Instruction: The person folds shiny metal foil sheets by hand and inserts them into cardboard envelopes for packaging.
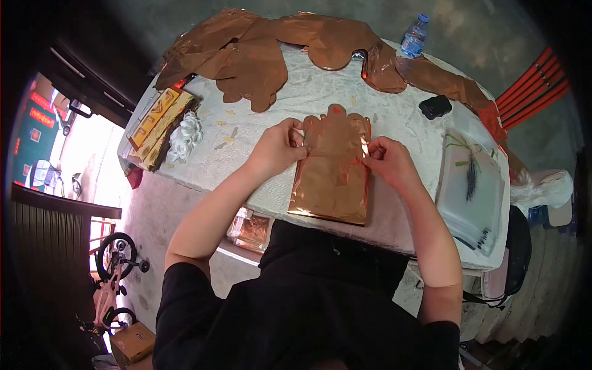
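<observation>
A flat, shiny copper-brown foil piece (330, 179) lies on the cloth-covered table in front of me. It has a scalloped top edge with a red spot on it, and straight lower sides. My left hand (279, 148) is closed at its upper left edge, thumb and fingers pinching the foil. On the opposite side, my right hand (392, 163) pinches the right edge. Larger, crumpled copper-brown foil shapes (246, 55) are spread along the far side of the table.
A water bottle (415, 37) stands at the far edge, with a small black object (435, 106) nearer. Clear plastic sleeves (468, 191) lie at the right. At the left are a yellow printed packet (155, 126) and a white bundle (184, 137). A bicycle (114, 277) stands beyond.
</observation>
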